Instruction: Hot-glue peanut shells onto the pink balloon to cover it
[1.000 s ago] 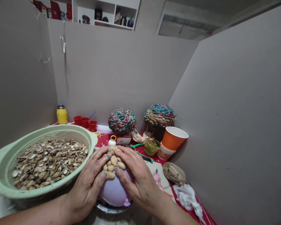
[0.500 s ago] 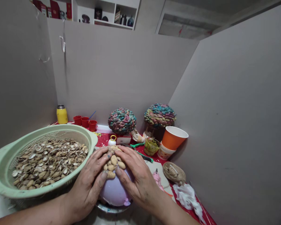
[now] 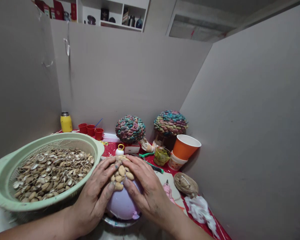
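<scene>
A light purple balloon (image 3: 123,201), its knot toward me, rests on a shiny round base (image 3: 120,222). Peanut shells (image 3: 121,171) cover its top in a cluster. My left hand (image 3: 98,187) curves around the left side of the cluster, thumb low against the shells and fingers over the top. Opposite it, my right hand (image 3: 145,184) cups the right side the same way, its thumb tip by the lower shells. Both hands are closed around the shell-covered balloon. Dark stains mark the fingers. The far side of the balloon is hidden.
Left of my hands stands a green colander (image 3: 97,146) of peanut shells. Behind are red cups (image 3: 90,130), a yellow bottle (image 3: 66,122) and two multicoloured balls (image 3: 130,129) (image 3: 171,123). To the right are an orange paper cup (image 3: 184,148), a twine coil (image 3: 185,184) and a white plastic bag (image 3: 200,208).
</scene>
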{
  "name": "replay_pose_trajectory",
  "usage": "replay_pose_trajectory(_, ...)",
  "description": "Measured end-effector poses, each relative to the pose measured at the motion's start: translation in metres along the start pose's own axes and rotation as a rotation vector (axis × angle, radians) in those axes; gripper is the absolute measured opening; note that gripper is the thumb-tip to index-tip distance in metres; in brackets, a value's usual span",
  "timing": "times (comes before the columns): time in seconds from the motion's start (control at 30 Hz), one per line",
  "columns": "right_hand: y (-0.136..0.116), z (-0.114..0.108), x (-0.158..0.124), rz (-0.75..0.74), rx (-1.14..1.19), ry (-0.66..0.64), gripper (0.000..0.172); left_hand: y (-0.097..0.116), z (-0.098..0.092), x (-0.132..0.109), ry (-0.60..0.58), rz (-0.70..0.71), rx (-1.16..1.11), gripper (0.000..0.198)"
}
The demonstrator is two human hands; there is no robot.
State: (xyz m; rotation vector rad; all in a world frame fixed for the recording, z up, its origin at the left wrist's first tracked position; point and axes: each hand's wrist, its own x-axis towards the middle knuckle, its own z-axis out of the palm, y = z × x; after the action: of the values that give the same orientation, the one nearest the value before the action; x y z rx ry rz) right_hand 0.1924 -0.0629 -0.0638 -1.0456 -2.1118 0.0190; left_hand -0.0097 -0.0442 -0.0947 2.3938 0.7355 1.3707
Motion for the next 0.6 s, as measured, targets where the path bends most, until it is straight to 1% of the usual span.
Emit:
replay_pose_trajectory(0.27, -0.0003, 0.0005, -0.0001, 0.002, -0.004, -0.003, 0.040, -0.0009, 0.0000, -0.0002, -0.002, -0.002, 0.004, 0.049)
replay_pose_trajectory(0.47, -0.0006, 0.0013, 0.0002, -0.002, -0.005, -0.004, 0.040, -0.0019, 0.0000, -0.0030, -0.008, -0.040, -0.012, 0.048)
replay_pose_trajectory(0.6, 0.0010, -0.0068, 0.0023, 0.019, -0.011, 0.021, 0.039, -0.0043, -0.0014, -0.0043, -0.029, -0.073, -0.049, 0.048)
